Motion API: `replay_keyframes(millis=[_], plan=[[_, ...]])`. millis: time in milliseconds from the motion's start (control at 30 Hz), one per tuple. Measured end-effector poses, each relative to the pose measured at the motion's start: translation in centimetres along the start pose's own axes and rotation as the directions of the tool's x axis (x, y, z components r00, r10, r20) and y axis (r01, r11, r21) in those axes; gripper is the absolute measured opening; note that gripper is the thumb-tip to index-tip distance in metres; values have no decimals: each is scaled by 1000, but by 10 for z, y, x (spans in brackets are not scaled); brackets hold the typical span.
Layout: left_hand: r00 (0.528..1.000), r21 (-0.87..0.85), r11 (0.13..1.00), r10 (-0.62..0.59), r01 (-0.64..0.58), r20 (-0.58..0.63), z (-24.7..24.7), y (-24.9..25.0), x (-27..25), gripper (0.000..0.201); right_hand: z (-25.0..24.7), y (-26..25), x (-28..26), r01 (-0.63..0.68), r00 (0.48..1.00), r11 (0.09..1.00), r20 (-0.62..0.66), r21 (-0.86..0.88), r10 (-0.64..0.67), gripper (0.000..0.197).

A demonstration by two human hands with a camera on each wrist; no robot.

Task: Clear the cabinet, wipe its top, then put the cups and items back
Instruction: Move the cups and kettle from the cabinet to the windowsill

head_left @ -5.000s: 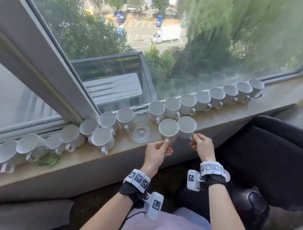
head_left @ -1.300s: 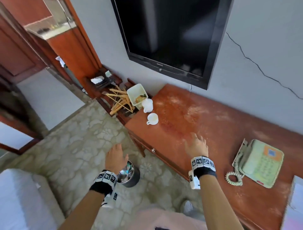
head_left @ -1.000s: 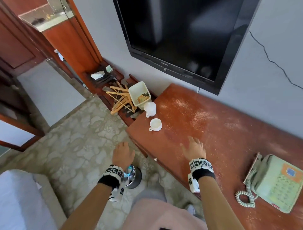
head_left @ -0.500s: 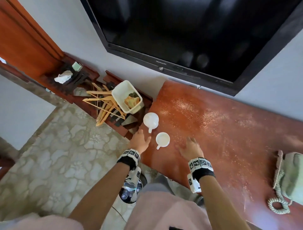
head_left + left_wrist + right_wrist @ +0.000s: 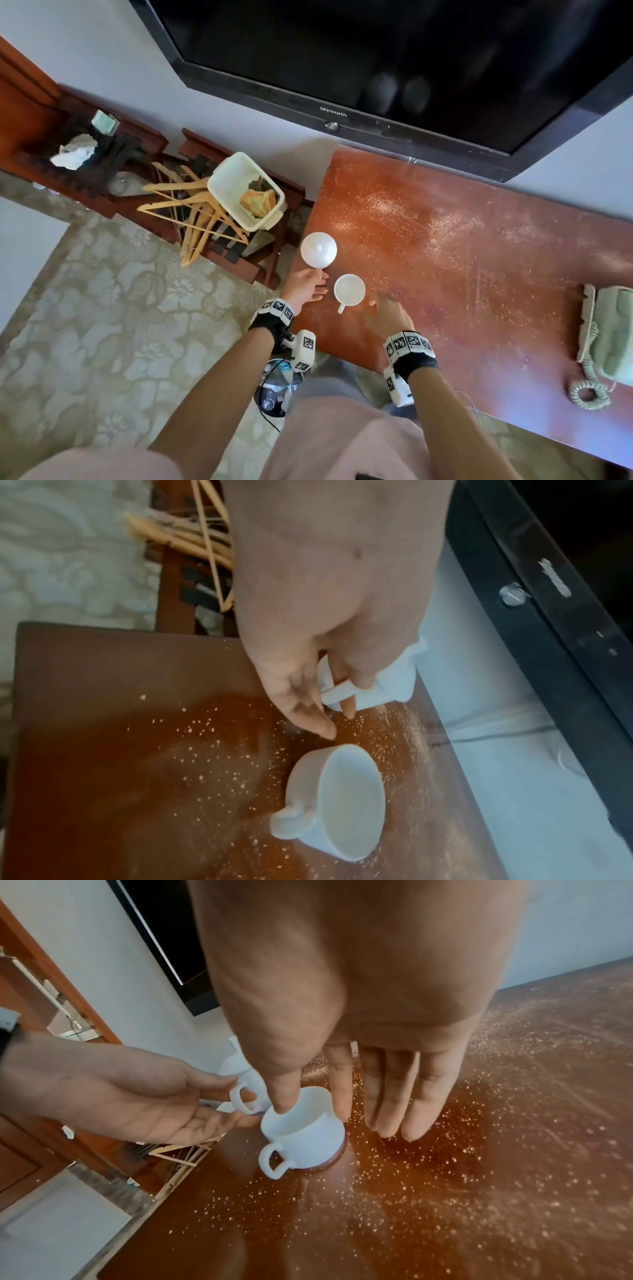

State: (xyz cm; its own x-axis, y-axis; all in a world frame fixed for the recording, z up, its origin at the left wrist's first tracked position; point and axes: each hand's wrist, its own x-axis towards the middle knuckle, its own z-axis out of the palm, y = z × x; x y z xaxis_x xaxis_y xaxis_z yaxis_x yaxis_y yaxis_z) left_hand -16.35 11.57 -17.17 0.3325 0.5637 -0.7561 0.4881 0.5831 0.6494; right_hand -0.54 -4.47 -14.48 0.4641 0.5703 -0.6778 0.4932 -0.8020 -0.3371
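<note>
A black television hangs on the pale wall at the far side, its lower bezel carrying a brand name and a small round button. At the far left, a low dark-wood rack stands against the wall, with crumpled white paper and a small pale green box on it. Right of that, a heap of wooden clothes hangers lies beside a cream plastic bin holding what may be yellowish wrappers. A pale green telephone with a coiled cord sits at the right edge. The floor has a pale floral pattern, and near it stands a small metal waste bin.
</note>
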Motion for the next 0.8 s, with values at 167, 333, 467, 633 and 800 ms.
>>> replay_keyframes(millis=[167, 333, 467, 633, 800], plan=[[998, -114, 993, 28, -22, 50, -7, -5, 3, 25, 18, -3, 7, -45, 998, 995, 46, 86, 41, 40], [999, -172, 985, 31, -27, 23, -22, -11, -11, 23, 34, -11, 7, -56, 995, 985, 91, 163, 42, 37], [998, -110, 992, 61, -63, -20, -37, -19, -35, 26, 52, -15, 14, -95, 992, 956, 103, 278, 69, 36], [990, -63, 990, 117, -122, -83, -59, -25, -75, 24, 75, -19, 19, -183, 981, 856, 139, 483, 132, 32], [987, -66, 993, 92, -101, -133, -76, -38, -96, 23, 85, -28, 18, -281, 960, 671, 186, 686, 211, 16]])
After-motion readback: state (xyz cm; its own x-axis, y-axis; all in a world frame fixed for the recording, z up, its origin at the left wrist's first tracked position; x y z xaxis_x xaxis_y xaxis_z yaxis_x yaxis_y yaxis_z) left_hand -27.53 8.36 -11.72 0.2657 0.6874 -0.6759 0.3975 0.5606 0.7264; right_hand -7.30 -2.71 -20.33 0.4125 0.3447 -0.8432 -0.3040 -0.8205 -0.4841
